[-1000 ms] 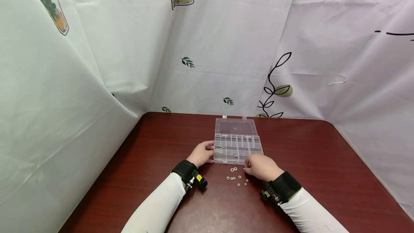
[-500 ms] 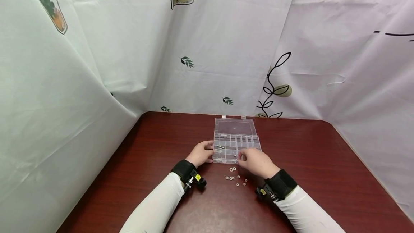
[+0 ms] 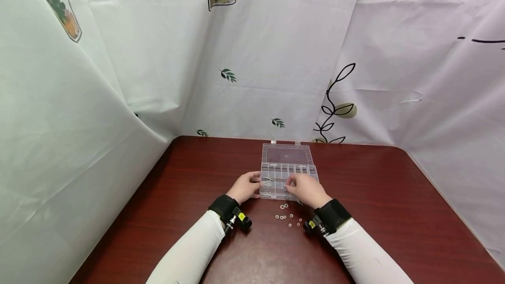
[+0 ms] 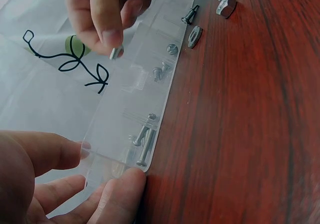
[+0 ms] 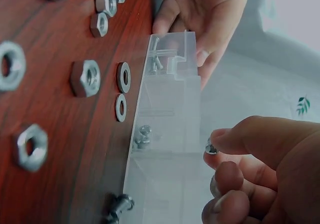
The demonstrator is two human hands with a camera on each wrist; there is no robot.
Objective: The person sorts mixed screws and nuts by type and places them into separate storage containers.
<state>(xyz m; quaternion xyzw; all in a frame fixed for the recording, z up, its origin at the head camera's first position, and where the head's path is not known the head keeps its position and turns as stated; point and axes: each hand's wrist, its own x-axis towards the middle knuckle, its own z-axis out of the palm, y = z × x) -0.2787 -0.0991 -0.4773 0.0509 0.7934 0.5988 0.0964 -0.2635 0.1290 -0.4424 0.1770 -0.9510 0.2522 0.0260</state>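
Observation:
A clear plastic compartment box (image 3: 281, 175) lies on the table with its lid (image 3: 286, 154) folded back. My left hand (image 3: 243, 187) grips the box's left end, thumb and fingers at its corner. Over the box's middle, my right hand (image 3: 309, 189) pinches a small screw (image 5: 211, 147) between thumb and index finger; the fingers cover most of it. Long screws (image 4: 145, 141) lie in the left front compartment. Shorter screws (image 5: 143, 137) lie in the compartment beside it, below my right fingertips.
Hex nuts (image 5: 86, 78) and flat washers (image 5: 123, 77) are scattered on the dark red table (image 3: 213, 161) in front of the box. More screws (image 5: 120, 206) lie close to its front wall, towards the right. A white printed curtain (image 3: 252, 100) hangs around the table.
My right hand has moved from the table at the box's front right edge, up and left over the box's middle compartments. The left hand stays at the left end.

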